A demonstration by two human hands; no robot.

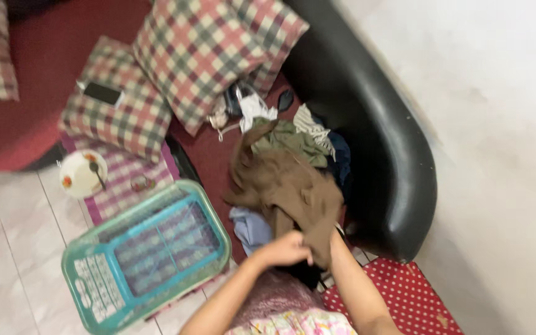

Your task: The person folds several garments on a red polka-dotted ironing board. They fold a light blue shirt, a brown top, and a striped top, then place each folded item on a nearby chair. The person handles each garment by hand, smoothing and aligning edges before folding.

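While both my forearms reach in from the bottom edge, my left hand (288,249) is curled shut, pinching the lower hem of the brown garment (290,186); my right hand (333,239) is tucked behind a fold of that same cloth, so I cannot tell whether its fingers are closed or spread

Garment hangs off the front edge of the dark sofa seat (209,146), draped over a light blue cloth (250,226) and trailing toward my lap. Looks soft, limp, light, no stiffness at all; it'll sag and bunch wherever it isn't supported. Not slippery by the look, a matte woven fabric. Nothing fragile. Best hold, as I judge it: two spread points along a hem or seam, not a single pinch mid-panel, otherwise it just folds onto itself

Left of my arm on the tiled floor, a teal laundry basket (82,273), tilted in view, nothing in it that I can see

Beyond the brown piece, a heap of mixed clothes (308,133): olive, striped white, dark blue, tangled, touching the brown one, so pulling may drag neighbours

Farther out: black sofa armrest (379,155) at right, checked cushions (206,49) at the back, a phone (102,93) on the lower cushion, a white plate with a spoon (82,174) on a mat by the floor. Frame is motion-blurred, so fine detail is unreliable
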